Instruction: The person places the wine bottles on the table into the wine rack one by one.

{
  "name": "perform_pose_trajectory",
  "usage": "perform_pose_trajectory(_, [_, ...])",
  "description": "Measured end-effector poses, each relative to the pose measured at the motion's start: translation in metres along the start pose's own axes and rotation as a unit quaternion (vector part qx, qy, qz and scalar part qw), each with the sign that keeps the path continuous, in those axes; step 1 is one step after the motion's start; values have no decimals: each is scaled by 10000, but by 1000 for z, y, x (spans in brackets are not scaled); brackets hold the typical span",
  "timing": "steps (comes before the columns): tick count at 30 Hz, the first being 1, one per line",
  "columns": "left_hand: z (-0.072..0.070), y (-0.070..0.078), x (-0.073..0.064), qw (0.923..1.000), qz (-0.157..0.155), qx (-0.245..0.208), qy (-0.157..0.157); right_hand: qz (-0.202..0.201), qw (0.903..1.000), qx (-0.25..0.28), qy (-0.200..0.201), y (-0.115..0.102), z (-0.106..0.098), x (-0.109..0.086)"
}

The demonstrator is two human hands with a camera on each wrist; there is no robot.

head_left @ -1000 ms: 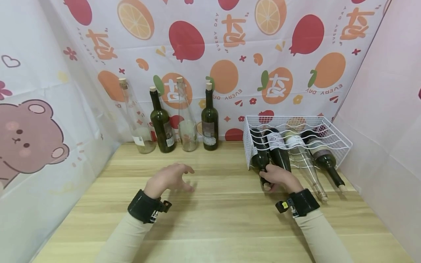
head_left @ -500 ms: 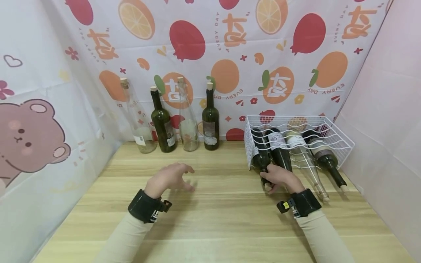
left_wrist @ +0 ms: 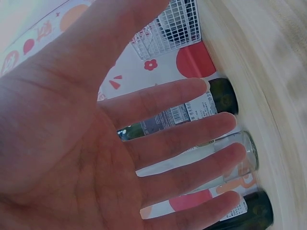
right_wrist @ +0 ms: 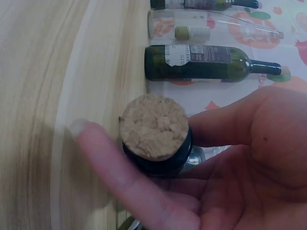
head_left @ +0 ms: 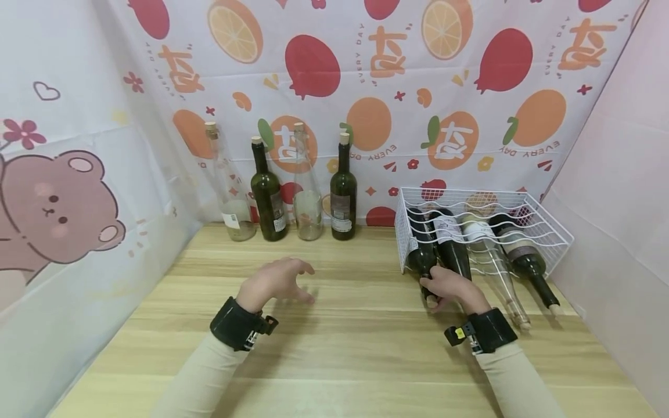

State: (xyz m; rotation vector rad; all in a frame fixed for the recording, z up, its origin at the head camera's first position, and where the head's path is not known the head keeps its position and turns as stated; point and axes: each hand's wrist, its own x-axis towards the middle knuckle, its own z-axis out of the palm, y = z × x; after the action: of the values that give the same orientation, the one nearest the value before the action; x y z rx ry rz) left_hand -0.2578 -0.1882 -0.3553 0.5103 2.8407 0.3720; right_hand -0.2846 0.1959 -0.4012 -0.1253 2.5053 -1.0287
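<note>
My right hand [head_left: 453,287] grips the neck of a dark wine bottle [head_left: 422,256], the leftmost one lying in a white wire rack [head_left: 403,244]. Up close in the right wrist view, its cork [right_wrist: 153,127] points at the camera, with thumb and fingers around the neck. Over the table left of the rack hovers my left hand [head_left: 274,283], fingers spread and relaxed, holding nothing. Beyond those fingers, the left wrist view shows standing bottles, among them a green bottle [left_wrist: 223,96] and a clear bottle [left_wrist: 247,155].
Beside the gripped bottle lie a dark bottle [head_left: 455,252], a clear bottle [head_left: 496,264] and another dark bottle [head_left: 530,264], necks forward. Along the back cloth stand two clear bottles [head_left: 237,217] and two green bottles [head_left: 343,203], all corked. Cloth walls border the wooden table [head_left: 334,360].
The head view has turned slightly left, so the scene sits further right. The right hand stays on the bottle's neck; the left keeps its relaxed pose.
</note>
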Motion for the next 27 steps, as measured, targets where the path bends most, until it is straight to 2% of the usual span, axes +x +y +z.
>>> perform_pose_trajectory(4, [0,2,1,10000,-1,32,-21,-47,9999,-63,118,0,1,-2])
perform_pose_trajectory(11, [0,3,1,10000,-14,16,-55,-236,9960,-806,298,-2,-2,-3])
perform_pose_trajectory(16, [1,4,2,10000,20,30,-42,-275,9934,-1018,455,-3,-1,-3])
perform_pose_trajectory(21, [2,4,3,10000,35,37,-56,-257,9939,-936,521,0,2,0])
perform_pose_trajectory(27, [2,4,4,10000,-3,62,-61,-140,9983,-431,378,1,0,-2])
